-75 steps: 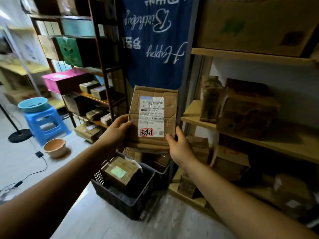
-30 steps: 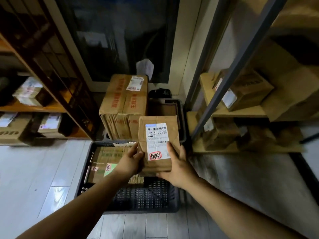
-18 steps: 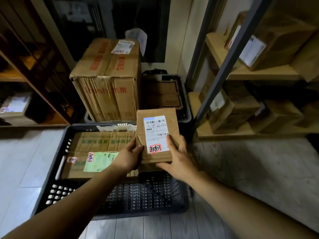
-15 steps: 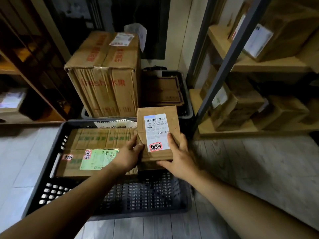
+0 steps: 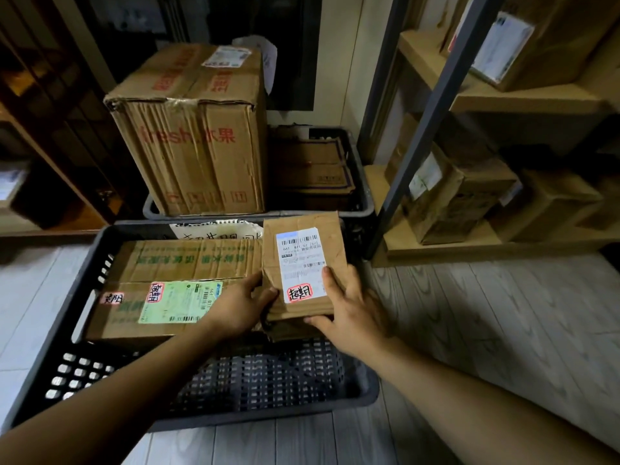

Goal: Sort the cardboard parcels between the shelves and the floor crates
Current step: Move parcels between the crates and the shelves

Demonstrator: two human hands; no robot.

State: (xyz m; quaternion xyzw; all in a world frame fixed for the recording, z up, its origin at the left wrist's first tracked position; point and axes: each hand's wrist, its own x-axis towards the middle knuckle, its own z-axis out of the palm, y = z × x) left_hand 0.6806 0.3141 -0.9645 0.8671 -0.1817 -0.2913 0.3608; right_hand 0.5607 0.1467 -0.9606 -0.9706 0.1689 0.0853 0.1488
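Note:
I hold a small crumpled cardboard parcel [image 5: 303,243] with a white barcode label and a red-marked sticker over the right end of a black plastic floor crate [image 5: 77,317]. My left hand [image 5: 240,305] grips its left edge and my right hand [image 5: 349,310] grips its right and lower edge, thumb on the label. A flat cardboard box with a green label [image 5: 167,280] lies in the crate just left of the parcel. The parcel's underside is hidden.
Behind stands a second black crate [image 5: 364,196] holding a tall brown box with red print [image 5: 198,129] and flat cartons [image 5: 312,169]. Wooden shelves with parcels [image 5: 453,196] and a dark metal post [image 5: 426,129] stand on the right. A dark shelf unit [image 5: 50,129] is on the left.
I have carried the parcel from chest height by the shelves down over the front crate. My view has tilted down and closed in on the crate.

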